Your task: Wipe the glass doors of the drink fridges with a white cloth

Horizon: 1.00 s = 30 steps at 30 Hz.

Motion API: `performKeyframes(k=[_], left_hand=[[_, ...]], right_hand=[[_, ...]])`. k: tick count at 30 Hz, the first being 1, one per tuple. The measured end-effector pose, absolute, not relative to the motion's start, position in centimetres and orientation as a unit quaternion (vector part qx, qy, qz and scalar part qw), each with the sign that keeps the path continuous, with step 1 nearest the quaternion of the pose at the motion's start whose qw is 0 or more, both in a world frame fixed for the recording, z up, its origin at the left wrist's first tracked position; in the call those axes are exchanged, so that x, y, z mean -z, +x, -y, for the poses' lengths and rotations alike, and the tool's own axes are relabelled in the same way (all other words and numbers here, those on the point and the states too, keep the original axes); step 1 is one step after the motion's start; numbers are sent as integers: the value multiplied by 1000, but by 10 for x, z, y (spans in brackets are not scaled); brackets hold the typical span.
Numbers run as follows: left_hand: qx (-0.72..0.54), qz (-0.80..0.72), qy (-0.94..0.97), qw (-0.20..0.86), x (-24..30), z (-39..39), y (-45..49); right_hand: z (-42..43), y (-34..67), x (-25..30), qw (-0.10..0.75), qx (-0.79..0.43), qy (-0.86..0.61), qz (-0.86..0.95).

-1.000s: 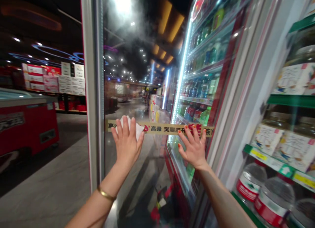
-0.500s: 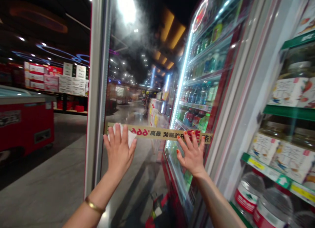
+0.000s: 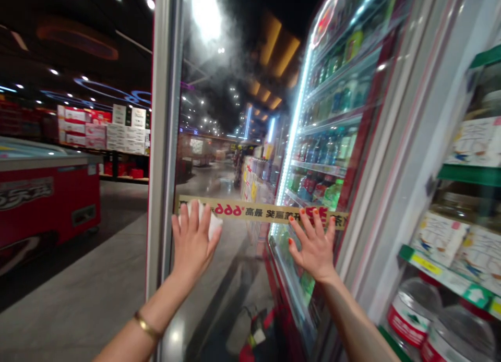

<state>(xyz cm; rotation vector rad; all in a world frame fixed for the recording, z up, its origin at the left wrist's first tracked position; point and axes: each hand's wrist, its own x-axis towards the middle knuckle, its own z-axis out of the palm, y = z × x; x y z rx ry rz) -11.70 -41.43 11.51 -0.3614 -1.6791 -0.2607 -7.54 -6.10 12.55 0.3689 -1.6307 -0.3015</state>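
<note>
An open glass fridge door (image 3: 227, 117) swings out in front of me, fogged near its top. My left hand (image 3: 192, 242) lies flat on the glass with its fingers spread, pressing a white cloth (image 3: 213, 224) against the pane by the door's grey frame (image 3: 161, 143). A yellow printed strip (image 3: 260, 212) runs across the glass at hand height. My right hand (image 3: 313, 244) is open, fingers apart, flat on the glass near the door's right side, just under the strip.
Lit fridge shelves with bottled drinks (image 3: 324, 148) show through the door. To the right stand green shelves with boxed goods (image 3: 467, 137) and large water bottles (image 3: 438, 325). A red chest freezer (image 3: 43, 195) sits left across a grey floor aisle (image 3: 90, 289); stacked cartons (image 3: 102, 130) lie behind.
My left hand has slid the white cloth leftward along the glass toward the door frame, uncovering red print on the strip. My right hand keeps its place on the glass.
</note>
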Motion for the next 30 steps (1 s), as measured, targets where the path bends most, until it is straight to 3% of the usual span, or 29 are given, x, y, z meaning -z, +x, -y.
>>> performKeyframes(k=[3,5,8,12,14,16,20,22,25,28,30], left_hand=[[185,749,-129,623,-177,373,-127],[145,753,-181,616,-177,330,-121],[-2,705,-350,616,-118,295,-97],[-26,679,-390,621,-52,344,-84],[17,699,-330,634,-76,378,-94],[72,716,-253,647,-132,390,-109],[158,741,-182,626,-222,332,-123],[87,731,-277,618,-211,290,-115],[-54,664,-450,595,-140,268,-97],[-77,639,-479,597,-94,305,-92],[-60,657,-444,606,-110,339,-100]], right_hand=[[61,-75,-126,664,131,159,719],[61,-73,-127,658,126,165,724],[61,-71,-128,650,116,177,730],[59,-74,-127,661,109,180,720],[57,-78,-124,673,104,184,709],[55,-83,-120,688,94,185,695],[51,-85,-114,708,59,180,680],[50,-83,-113,710,38,180,679],[51,-80,-114,710,8,180,681],[51,-79,-115,710,-10,184,679],[52,-80,-114,713,-15,190,675]])
